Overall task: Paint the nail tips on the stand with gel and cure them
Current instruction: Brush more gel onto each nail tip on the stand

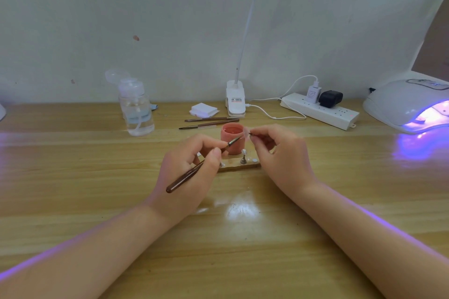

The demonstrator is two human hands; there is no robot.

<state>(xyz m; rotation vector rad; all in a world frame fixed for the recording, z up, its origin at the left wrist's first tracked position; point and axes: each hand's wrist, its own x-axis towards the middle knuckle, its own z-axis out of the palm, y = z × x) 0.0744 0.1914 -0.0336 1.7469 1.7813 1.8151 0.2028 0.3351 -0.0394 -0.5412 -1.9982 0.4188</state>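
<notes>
The wooden table [97, 177] carries all equipment. At its far right the curing lamp [408, 104] is switched on, casting violet light across the surface, well apart from the work. A power strip [320, 110] lies along the wall, a clip-on desk lamp [235, 101] stands behind the work area, and a clear pump bottle [136, 109] stands at left. Near centre sits an open pink gel pot [232, 137], with the stand [239, 165], a wooden bar carrying small metal posts, just in front of it. Two spare brushes [209, 122] lie behind the pot, beside a stack of white wipes [203, 109]. The left hand [189, 170] grips a brown-handled brush [199, 165], fingers curled round the shaft, bristles directed toward the pot rim. The right hand [279, 153] pinches a small holder bearing a pale nail tip [246, 132], raised just beside the brush point; contact between bristle and tip cannot be confirmed. Judged stage: coating one tip off the stand. Risks: the pinch is slight, so brush pressure could twist or dislodge the tip; either wrist could knock the open pot or the upright post [243, 156]; stray violet light may harden gel on the bristles.
</notes>
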